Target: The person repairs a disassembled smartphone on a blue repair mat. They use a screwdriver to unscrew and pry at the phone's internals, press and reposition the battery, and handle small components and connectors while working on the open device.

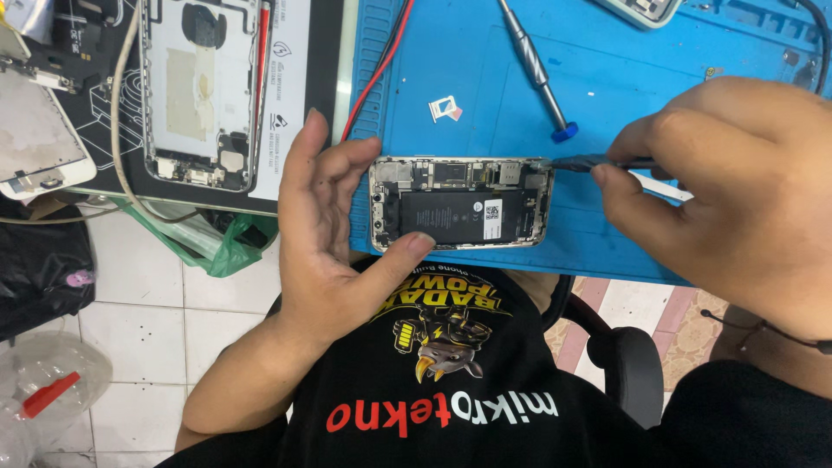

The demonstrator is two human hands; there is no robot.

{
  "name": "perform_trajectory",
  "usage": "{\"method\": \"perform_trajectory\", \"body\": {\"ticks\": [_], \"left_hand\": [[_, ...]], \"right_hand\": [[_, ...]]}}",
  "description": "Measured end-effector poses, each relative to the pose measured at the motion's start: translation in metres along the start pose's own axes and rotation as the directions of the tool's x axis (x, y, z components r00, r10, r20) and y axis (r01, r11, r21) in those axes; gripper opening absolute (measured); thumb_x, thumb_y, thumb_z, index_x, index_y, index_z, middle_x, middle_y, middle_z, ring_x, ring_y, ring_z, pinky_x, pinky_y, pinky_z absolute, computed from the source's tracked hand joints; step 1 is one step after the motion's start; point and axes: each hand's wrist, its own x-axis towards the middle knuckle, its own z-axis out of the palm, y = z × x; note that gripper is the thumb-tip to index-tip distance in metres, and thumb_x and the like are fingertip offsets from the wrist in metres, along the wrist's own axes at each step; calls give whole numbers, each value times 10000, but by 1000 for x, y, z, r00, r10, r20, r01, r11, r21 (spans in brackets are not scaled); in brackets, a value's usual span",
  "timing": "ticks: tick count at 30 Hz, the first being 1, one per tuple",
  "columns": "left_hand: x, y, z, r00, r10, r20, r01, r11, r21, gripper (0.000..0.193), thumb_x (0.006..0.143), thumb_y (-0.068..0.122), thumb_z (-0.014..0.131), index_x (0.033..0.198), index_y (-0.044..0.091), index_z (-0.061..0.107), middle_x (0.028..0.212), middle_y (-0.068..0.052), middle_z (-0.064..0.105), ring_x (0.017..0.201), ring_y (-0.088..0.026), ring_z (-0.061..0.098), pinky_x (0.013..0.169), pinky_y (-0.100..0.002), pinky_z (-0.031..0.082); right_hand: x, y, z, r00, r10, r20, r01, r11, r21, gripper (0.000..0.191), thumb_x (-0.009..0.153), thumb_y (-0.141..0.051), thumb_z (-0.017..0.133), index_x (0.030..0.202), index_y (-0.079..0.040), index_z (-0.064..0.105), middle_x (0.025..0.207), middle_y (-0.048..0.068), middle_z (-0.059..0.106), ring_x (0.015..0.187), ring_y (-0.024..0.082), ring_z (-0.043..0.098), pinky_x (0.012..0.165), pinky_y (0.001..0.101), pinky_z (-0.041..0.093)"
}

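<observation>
Near the middle of the frame an opened phone (461, 203) lies flat on the near edge of a blue work mat (607, 95), its dark battery and small boards showing inside a pale metal frame; the left hand (325, 238) braces it, fingers up against the phone's left end and the thumb pressed along its lower edge, so the hand clasps the phone rather than lying slack; at the right of the frame the right hand (737, 186) is pinched closed on a thin dark tool (598, 161), whose tip meets the phone's upper right corner; above the phone, on the mat, a screwdriver (536, 68) with a blue tip lies slanted, and just left of it sits a small white tray-like part (445, 108); red and black wires (381, 65) run down the mat's left border; at the upper left a second opened phone shell (204, 91) rests on a dark mat, with a white screen panel (35, 139) beside it at the frame's left edge.
</observation>
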Motion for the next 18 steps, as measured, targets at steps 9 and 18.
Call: {"method": "perform_trajectory", "body": {"ticks": [9,18], "left_hand": [[1,1,0,1000,-7,12,7,1000,7,1010,952,-37,834,1645,53,103,1508,-168,460,1413,-223,470,1293,-381,321],[1,2,-2,1000,-5,18,5,1000,14,995,963,-31,826,1645,48,105,1499,-163,467,1412,-218,469,1293,-383,322]], "right_hand": [[1,-1,0,1000,1,-1,-1,1000,-27,211,722,-6,885,821,-1,699,722,118,637,644,270,638,541,367,474],[2,-11,-1,1000,15,-9,-16,993,-119,189,792,-71,882,876,-50,714,790,85,657,712,277,658,602,382,504]]}}
